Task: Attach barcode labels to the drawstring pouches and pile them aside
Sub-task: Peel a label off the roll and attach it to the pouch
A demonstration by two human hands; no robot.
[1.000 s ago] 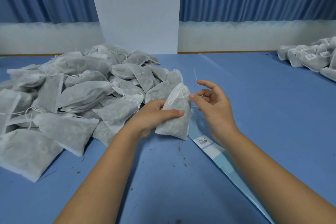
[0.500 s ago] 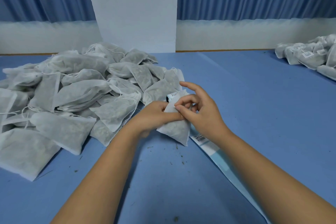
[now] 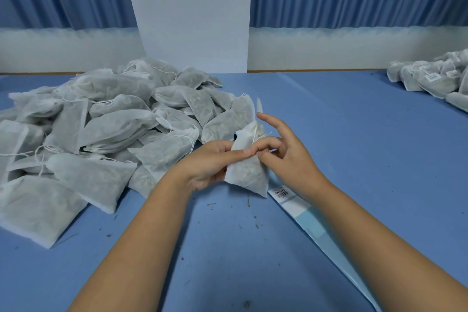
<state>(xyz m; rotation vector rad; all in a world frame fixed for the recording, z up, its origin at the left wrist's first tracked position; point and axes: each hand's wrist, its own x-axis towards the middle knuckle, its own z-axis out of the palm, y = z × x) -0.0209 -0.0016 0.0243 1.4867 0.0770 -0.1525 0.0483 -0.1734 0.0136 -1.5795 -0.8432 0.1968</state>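
- pouch (image 3: pixel 249 175): long axis roughly upright, neck above hands, base below; dried bits inside
- left hand (image 3: pixel 205 162) grips it
- right hand (image 3: pixel 288 159) loose, fingertip on it

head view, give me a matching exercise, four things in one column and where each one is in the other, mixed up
Things
1. big pouch pile
2. small labelled pile
3. label strip
4. single pouch

Places
a. far right edge of the table
b. gripped by the left hand
c. left side of the table
d. flat on the table, running toward the near right

Pairs: 1-c, 2-a, 3-d, 4-b
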